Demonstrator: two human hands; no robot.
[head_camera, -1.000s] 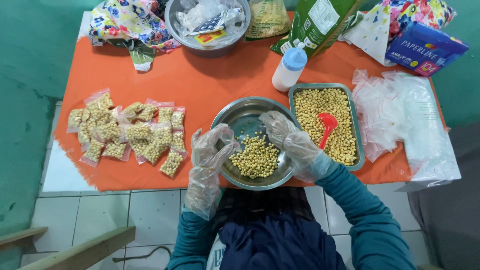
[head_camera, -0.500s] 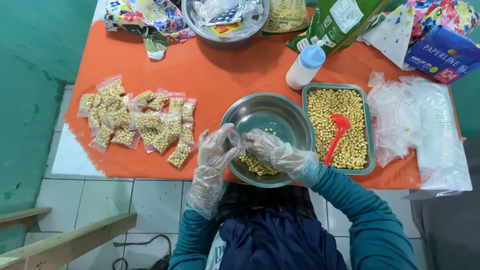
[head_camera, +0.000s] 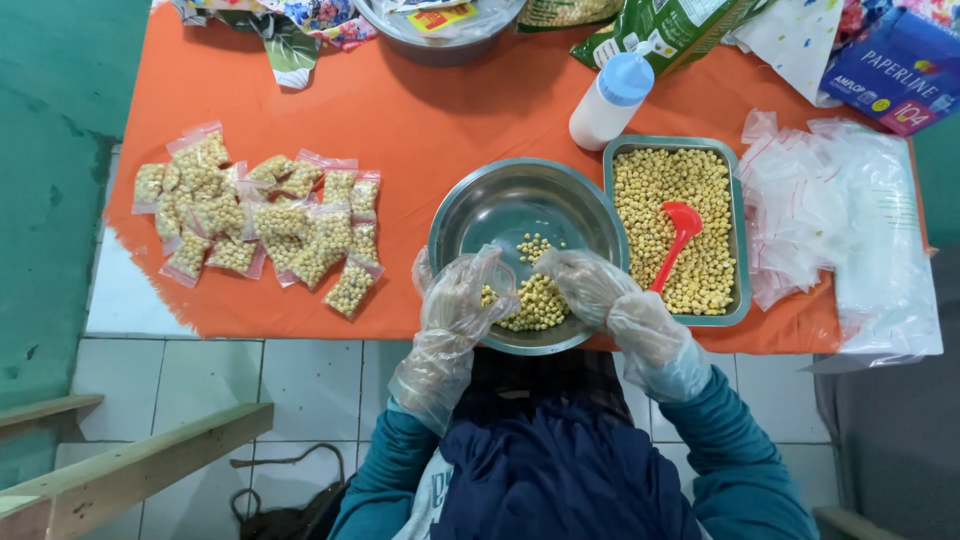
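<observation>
Both my hands wear clear plastic gloves and hover over a round steel bowl (head_camera: 470, 200) holding a small heap of yellow beans (head_camera: 540, 300). My left hand (head_camera: 458, 298) is curled at the bowl's near-left rim and seems to pinch a small clear bag with a few beans in it. My right hand (head_camera: 588, 285) is curled on the heap's right side, fingers closed around some beans and pointing toward the left hand. The two hands are a few centimetres apart.
A steel tray (head_camera: 670, 142) of beans with a red scoop (head_camera: 680, 225) sits to the right, then a pile of empty zip bags (head_camera: 800, 210). Filled bean bags (head_camera: 260, 220) lie at the left. A white bottle (head_camera: 605, 100), another bowl (head_camera: 440, 40) and a green packet (head_camera: 660, 25) stand behind.
My right hand swept beans toward the near side of the bowl and now meets the left hand there. The left hand closed further. The view shifted down the table.
</observation>
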